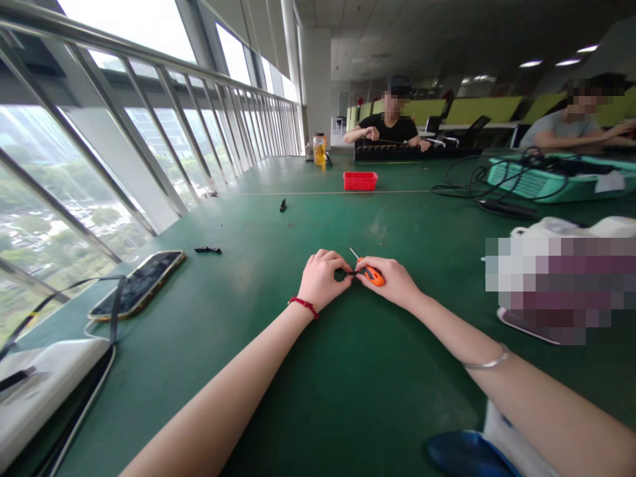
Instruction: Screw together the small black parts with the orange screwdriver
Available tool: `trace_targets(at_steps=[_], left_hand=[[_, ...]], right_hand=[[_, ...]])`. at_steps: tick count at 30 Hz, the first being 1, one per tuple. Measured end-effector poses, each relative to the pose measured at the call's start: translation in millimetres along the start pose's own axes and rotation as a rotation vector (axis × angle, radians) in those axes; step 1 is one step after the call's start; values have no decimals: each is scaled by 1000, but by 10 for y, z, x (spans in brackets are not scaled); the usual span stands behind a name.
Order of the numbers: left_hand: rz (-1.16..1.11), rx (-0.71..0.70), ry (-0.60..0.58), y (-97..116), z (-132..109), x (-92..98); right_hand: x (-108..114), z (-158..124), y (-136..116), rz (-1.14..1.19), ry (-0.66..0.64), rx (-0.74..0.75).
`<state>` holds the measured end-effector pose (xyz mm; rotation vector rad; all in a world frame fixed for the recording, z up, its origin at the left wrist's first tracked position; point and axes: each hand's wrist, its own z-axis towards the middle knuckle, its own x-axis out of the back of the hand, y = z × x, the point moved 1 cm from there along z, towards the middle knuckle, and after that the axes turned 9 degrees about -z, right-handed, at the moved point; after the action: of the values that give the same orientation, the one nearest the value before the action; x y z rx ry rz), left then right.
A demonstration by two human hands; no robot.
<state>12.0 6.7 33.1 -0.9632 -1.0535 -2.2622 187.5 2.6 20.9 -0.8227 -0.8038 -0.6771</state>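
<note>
Black piece point(353, 273) between left hand point(320, 279), right hand point(394, 279); indistinct

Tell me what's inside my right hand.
Your right hand holds an orange-and-black screwdriver, its thin metal shaft sticking out. The hand hides part of the handle, and the palm's inside cannot be seen.

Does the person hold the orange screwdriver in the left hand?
No, the orange screwdriver is held in the right hand.
</note>
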Motion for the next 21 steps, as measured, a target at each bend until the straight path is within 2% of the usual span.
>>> trace_targets(at_steps=[4, 9, 13, 17, 21], left_hand=[[-2, 55, 54, -30, 4, 4], [-60, 182, 8, -107, 4, -36], [-86, 234, 38, -118, -12, -5], [-46, 314, 58, -202, -135, 210], [84, 403, 131, -475, -439, 658]], right_hand=[[12, 10, 23, 5, 49, -57], [8, 14, 60, 12, 58, -77], [5, 11, 59, 17, 52, -63], [8, 7, 53, 27, 64, -57], [9, 6, 53, 11, 55, -63]])
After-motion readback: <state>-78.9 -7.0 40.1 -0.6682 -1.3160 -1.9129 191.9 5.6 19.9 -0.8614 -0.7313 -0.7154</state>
